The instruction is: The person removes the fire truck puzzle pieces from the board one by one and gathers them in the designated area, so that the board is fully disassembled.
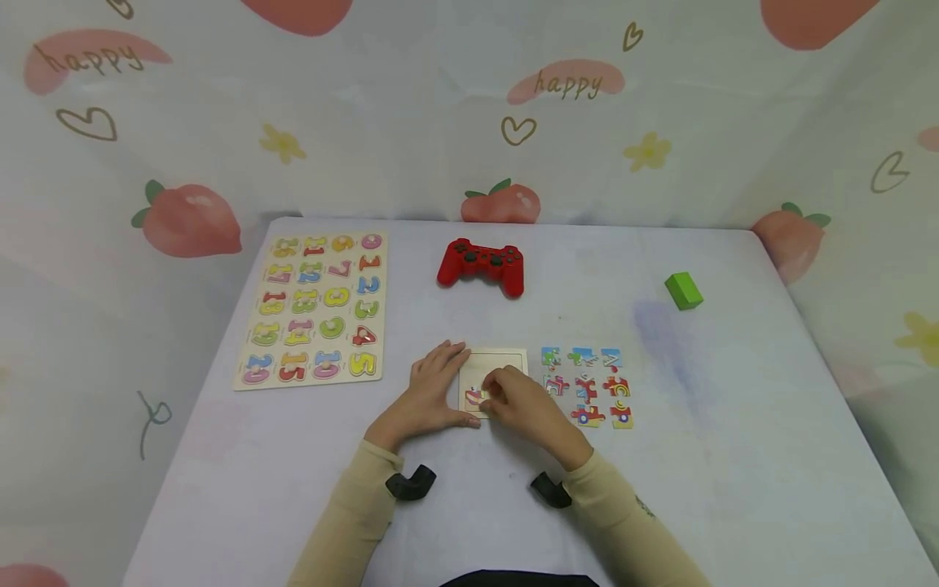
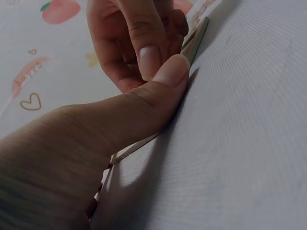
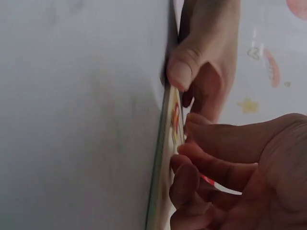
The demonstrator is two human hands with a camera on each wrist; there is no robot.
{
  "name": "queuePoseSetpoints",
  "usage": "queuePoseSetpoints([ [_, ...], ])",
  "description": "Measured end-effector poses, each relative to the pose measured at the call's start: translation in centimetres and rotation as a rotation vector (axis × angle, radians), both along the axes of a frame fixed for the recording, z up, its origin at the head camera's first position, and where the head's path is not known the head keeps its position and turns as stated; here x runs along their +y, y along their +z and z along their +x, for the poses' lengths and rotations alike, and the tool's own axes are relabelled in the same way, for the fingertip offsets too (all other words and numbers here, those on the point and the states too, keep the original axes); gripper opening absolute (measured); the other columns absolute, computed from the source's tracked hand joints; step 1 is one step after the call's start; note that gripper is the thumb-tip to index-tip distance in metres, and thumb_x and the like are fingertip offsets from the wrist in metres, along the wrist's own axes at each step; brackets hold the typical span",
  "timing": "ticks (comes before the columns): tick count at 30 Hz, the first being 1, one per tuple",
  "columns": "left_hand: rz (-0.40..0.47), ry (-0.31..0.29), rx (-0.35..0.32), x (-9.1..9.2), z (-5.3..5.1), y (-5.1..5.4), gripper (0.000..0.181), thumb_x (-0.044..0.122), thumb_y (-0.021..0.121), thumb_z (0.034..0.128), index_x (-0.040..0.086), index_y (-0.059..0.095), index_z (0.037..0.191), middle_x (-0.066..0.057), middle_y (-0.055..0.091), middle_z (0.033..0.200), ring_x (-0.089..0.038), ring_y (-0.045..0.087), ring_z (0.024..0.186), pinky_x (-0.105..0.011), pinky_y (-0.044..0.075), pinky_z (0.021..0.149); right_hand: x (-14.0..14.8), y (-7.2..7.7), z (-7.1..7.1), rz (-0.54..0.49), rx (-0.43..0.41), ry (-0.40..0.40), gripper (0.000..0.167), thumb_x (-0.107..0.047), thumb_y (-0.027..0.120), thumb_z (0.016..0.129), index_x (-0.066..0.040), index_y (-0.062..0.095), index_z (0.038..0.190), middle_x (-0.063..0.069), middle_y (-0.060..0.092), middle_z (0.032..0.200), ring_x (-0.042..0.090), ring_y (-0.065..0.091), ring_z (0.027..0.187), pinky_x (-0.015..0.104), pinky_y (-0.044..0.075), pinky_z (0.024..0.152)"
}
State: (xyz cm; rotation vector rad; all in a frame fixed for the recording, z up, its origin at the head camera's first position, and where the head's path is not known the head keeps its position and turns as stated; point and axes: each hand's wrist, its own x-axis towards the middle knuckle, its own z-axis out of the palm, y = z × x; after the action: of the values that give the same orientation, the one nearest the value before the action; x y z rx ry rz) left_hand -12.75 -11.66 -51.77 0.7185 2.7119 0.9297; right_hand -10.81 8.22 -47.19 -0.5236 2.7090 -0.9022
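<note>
A small wooden puzzle tray [image 1: 506, 359] lies flat on the table in front of the person. My left hand [image 1: 429, 394] steadies its left side, fingers fairly straight toward the upper left corner. The left thumb [image 2: 158, 84] presses on the tray's near edge. My right hand [image 1: 528, 408] is over the tray with curled fingers. Its thumb and index finger pinch at a colourful jigsaw piece [image 1: 473, 397] in the near left corner. In the right wrist view the piece [image 3: 176, 117] shows at the fingertips, partly hidden. Several loose jigsaw pieces [image 1: 587, 390] lie right of the tray in rows.
A wooden number board [image 1: 308, 381] lies at the left. Behind the tray sits a red game controller [image 1: 482, 262]. A green block [image 1: 684, 291] stands at the back right. A patterned cloth backdrop [image 1: 411, 106] rises behind the white table [image 1: 748, 367].
</note>
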Motion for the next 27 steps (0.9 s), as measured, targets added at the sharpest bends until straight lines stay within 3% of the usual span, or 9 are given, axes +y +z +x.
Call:
queuePoseSetpoints([
  [9, 0.022, 0.028, -0.003, 0.01, 0.14, 0.02, 0.107, 0.05, 0.084, 0.0654, 0.01, 0.032, 0.149, -0.005, 0.028, 0.154, -0.025, 0.012, 0.146, -0.051, 0.017, 0.11, -0.95, -0.26, 0.48, 0.006, 0.034, -0.038, 0.014, -0.011, 0.07, 0.086, -0.006, 0.063, 0.097, 0.002, 0.055, 0.087, 0.012, 0.052, 0.076, 0.028, 0.047, 0.068],
  [19, 0.0, 0.026, 0.012, 0.18, 0.14, -0.06, 0.107, 0.054, 0.082, 0.0664, 0.01, 0.03, 0.15, -0.005, 0.029, 0.155, -0.025, 0.013, 0.146, -0.052, 0.018, 0.11, -0.82, -0.6, 0.04, -0.168, -0.004, -0.122, 0.005, -0.007, 0.067, 0.087, -0.007, 0.062, 0.085, -0.002, 0.056, 0.073, 0.01, 0.047, 0.066, 0.023, 0.039, 0.059],
  [27, -0.016, 0.027, 0.009, 0.19, 0.1, 0.02, 0.107, 0.055, 0.081, 0.067, 0.011, 0.029, 0.151, -0.005, 0.028, 0.155, -0.024, 0.013, 0.146, -0.052, 0.018, 0.11, -0.56, -0.46, -0.24, -0.186, -0.033, -0.114, 0.006, -0.007, 0.066, 0.088, -0.007, 0.061, 0.087, -0.002, 0.057, 0.071, 0.01, 0.047, 0.065, 0.022, 0.038, 0.058],
])
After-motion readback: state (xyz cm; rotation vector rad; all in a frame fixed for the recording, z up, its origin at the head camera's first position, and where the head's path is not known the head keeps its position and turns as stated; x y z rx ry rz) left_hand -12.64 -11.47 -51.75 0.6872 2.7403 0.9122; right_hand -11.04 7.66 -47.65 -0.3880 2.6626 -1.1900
